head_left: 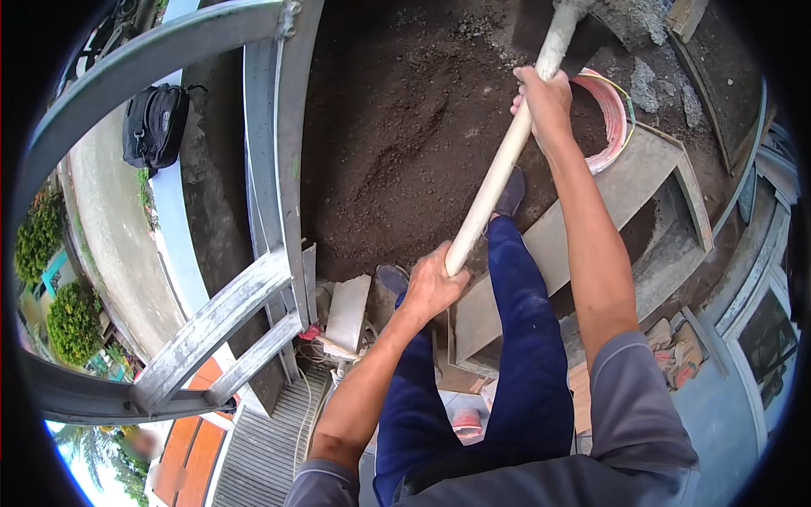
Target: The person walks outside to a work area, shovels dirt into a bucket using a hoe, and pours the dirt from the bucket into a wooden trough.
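A long pale wooden handle point(496, 175) runs diagonally from the middle of the view up to the top right. Near its lower end, my left hand point(437, 279) is wrapped round it. Farther up, my right hand point(545, 103) grips the same handle close to its head. The tool's head lies at the top edge, partly cut off, beside grey rubble point(629, 21). Dark loose soil point(380, 152) spreads to the left of the handle. A coil of reddish hose point(614, 118) lies just right of my right hand.
A grey metal frame point(279, 152) stands on the left, with a black bag point(155, 125) beyond it on a ledge. A long concrete box or trough point(541, 245) lies beside my legs. Boards stand at the upper right, and cloths point(676, 351) lie at the right.
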Action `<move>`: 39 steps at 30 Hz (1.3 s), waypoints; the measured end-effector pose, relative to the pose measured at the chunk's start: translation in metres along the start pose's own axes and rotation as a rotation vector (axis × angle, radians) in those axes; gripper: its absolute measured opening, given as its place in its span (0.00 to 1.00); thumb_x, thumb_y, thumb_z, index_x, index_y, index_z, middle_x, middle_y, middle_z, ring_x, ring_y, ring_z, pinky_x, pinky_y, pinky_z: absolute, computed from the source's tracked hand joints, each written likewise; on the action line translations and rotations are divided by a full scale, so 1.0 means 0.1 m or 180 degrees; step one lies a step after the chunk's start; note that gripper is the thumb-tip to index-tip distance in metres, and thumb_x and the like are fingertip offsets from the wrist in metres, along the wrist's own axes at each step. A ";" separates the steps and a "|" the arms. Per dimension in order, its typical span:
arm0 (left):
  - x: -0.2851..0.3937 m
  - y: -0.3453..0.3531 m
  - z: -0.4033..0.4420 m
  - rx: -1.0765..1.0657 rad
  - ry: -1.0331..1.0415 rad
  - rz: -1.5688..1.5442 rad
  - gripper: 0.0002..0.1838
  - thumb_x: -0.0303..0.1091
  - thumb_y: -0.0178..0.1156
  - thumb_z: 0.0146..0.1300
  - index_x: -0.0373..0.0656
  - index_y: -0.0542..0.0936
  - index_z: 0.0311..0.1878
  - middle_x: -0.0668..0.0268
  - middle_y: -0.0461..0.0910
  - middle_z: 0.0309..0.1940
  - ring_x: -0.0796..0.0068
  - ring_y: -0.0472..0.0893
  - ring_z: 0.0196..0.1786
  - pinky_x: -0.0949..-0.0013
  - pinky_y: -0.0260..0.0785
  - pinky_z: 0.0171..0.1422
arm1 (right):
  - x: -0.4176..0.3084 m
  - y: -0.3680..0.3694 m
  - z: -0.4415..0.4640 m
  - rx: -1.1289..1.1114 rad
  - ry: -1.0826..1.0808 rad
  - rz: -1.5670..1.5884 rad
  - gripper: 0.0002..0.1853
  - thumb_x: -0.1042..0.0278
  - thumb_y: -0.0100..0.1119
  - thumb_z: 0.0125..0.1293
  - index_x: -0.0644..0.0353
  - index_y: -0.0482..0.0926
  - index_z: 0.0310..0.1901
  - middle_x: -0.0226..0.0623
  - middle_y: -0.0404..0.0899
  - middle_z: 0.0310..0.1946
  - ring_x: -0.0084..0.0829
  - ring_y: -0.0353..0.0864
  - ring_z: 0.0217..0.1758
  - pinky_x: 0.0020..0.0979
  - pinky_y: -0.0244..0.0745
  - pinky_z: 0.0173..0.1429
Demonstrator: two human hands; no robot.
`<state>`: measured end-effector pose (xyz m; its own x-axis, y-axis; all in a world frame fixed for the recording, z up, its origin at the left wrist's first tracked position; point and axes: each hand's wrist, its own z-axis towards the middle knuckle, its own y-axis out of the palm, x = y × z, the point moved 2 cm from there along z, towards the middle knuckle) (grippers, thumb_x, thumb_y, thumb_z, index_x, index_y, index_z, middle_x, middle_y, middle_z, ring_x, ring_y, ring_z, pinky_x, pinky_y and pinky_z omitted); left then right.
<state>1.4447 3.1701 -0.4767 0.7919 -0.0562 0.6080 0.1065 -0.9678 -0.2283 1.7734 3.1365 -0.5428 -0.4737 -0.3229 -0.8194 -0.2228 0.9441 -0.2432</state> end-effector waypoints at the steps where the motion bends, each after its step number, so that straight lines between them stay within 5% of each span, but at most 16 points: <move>1: 0.00 -0.07 0.06 0.0073 -0.0008 -0.0010 0.17 0.33 0.64 0.58 0.35 0.79 0.49 0.38 0.84 0.37 0.34 0.84 0.46 0.45 0.77 0.53 | 0.02 0.19 0.11 -0.0077 0.0010 -0.0150 0.20 0.67 0.69 0.62 0.70 0.70 0.47 0.40 0.77 0.30 0.30 0.80 0.22 0.34 0.82 0.24; 3: 0.02 -0.22 0.18 0.0272 -0.0026 0.0053 0.16 0.33 0.63 0.58 0.35 0.79 0.48 0.37 0.84 0.35 0.33 0.84 0.45 0.44 0.77 0.51 | 0.06 0.50 0.29 -0.0163 0.0003 -0.0238 0.21 0.66 0.70 0.62 0.71 0.71 0.48 0.40 0.77 0.31 0.29 0.80 0.24 0.34 0.84 0.27; 8: 0.02 -0.48 0.30 0.0617 0.0141 0.0248 0.18 0.35 0.64 0.56 0.32 0.78 0.46 0.44 0.82 0.30 0.49 0.86 0.35 0.53 0.76 0.46 | 0.35 1.07 0.59 -0.0729 0.0168 0.0123 0.18 0.68 0.68 0.63 0.73 0.75 0.47 0.41 0.79 0.33 0.32 0.82 0.28 0.37 0.87 0.31; 9: 0.00 -0.53 0.34 0.0555 0.0115 0.0107 0.18 0.35 0.64 0.56 0.32 0.77 0.45 0.46 0.82 0.30 0.51 0.85 0.34 0.53 0.76 0.46 | 0.32 1.23 0.54 -0.0444 0.0415 0.0272 0.08 0.71 0.62 0.66 0.67 0.75 0.40 0.39 0.72 0.22 0.35 0.75 0.19 0.41 0.79 0.23; 11: -0.09 -0.65 0.38 0.0456 0.0158 -0.0364 0.18 0.36 0.65 0.56 0.31 0.77 0.44 0.53 0.80 0.29 0.61 0.83 0.33 0.57 0.75 0.44 | 0.64 1.51 0.73 -0.0622 0.0561 0.0288 0.09 0.72 0.62 0.66 0.68 0.75 0.41 0.40 0.72 0.22 0.35 0.75 0.19 0.41 0.78 0.23; 15: -0.20 -1.00 0.12 0.0345 -0.0542 -0.0597 0.19 0.37 0.66 0.57 0.31 0.77 0.44 0.55 0.80 0.28 0.66 0.81 0.34 0.60 0.74 0.45 | 1.19 1.86 0.50 -0.0815 0.0955 0.0128 0.14 0.71 0.66 0.64 0.70 0.75 0.44 0.41 0.75 0.28 0.35 0.79 0.24 0.41 0.83 0.27; 16: -0.26 -1.04 -0.05 0.0363 -0.0636 -0.0434 0.19 0.37 0.66 0.57 0.30 0.78 0.44 0.55 0.80 0.28 0.66 0.81 0.34 0.60 0.74 0.44 | 1.31 1.89 0.30 -0.0894 0.1107 -0.0039 0.18 0.68 0.69 0.63 0.71 0.75 0.47 0.41 0.78 0.33 0.33 0.82 0.28 0.38 0.87 0.32; 26: -0.86 -1.27 -1.45 0.0397 -0.1750 -0.0154 0.22 0.37 0.65 0.58 0.27 0.80 0.48 0.58 0.81 0.29 0.72 0.80 0.32 0.63 0.72 0.39 | 2.92 2.43 -2.16 -0.1153 0.2747 -0.0026 0.12 0.71 0.66 0.63 0.66 0.76 0.44 0.40 0.76 0.28 0.36 0.79 0.24 0.42 0.84 0.28; 32: -0.50 -1.17 -1.36 0.0366 -0.1711 0.0053 0.23 0.38 0.63 0.62 0.27 0.79 0.52 0.55 0.82 0.29 0.68 0.81 0.32 0.61 0.73 0.39 | 3.10 2.43 -1.96 -0.1573 0.3063 0.0447 0.13 0.73 0.65 0.63 0.66 0.74 0.46 0.39 0.74 0.27 0.34 0.78 0.24 0.42 0.84 0.29; 33: -0.36 -1.13 -1.36 0.0326 -0.1666 0.0074 0.24 0.40 0.64 0.63 0.26 0.78 0.53 0.52 0.82 0.30 0.66 0.81 0.34 0.60 0.73 0.42 | 3.01 2.36 -1.93 -0.1601 0.3111 0.0507 0.13 0.73 0.66 0.63 0.63 0.73 0.45 0.37 0.73 0.26 0.33 0.77 0.24 0.41 0.83 0.28; 36: 0.18 -1.10 -1.40 0.0309 -0.1401 -0.0222 0.20 0.38 0.63 0.63 0.27 0.75 0.45 0.36 0.82 0.30 0.37 0.87 0.37 0.47 0.77 0.45 | 2.71 2.08 -1.88 -0.1626 0.3234 0.0701 0.13 0.73 0.67 0.64 0.60 0.70 0.43 0.34 0.71 0.24 0.30 0.74 0.22 0.38 0.81 0.27; 39: 0.70 -1.09 -1.49 0.0075 -0.1385 -0.0319 0.25 0.40 0.65 0.63 0.26 0.75 0.54 0.47 0.80 0.30 0.57 0.81 0.36 0.55 0.74 0.44 | 2.38 1.82 -1.82 -0.1618 0.3263 0.1008 0.12 0.73 0.66 0.65 0.59 0.70 0.41 0.34 0.70 0.23 0.29 0.72 0.20 0.38 0.79 0.26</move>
<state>1.3984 3.2351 -0.2960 0.9557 0.1509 0.2526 0.2053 -0.9570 -0.2049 1.4652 3.2191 -0.6880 -0.9783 -0.2015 0.0483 -0.1760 0.9312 0.3192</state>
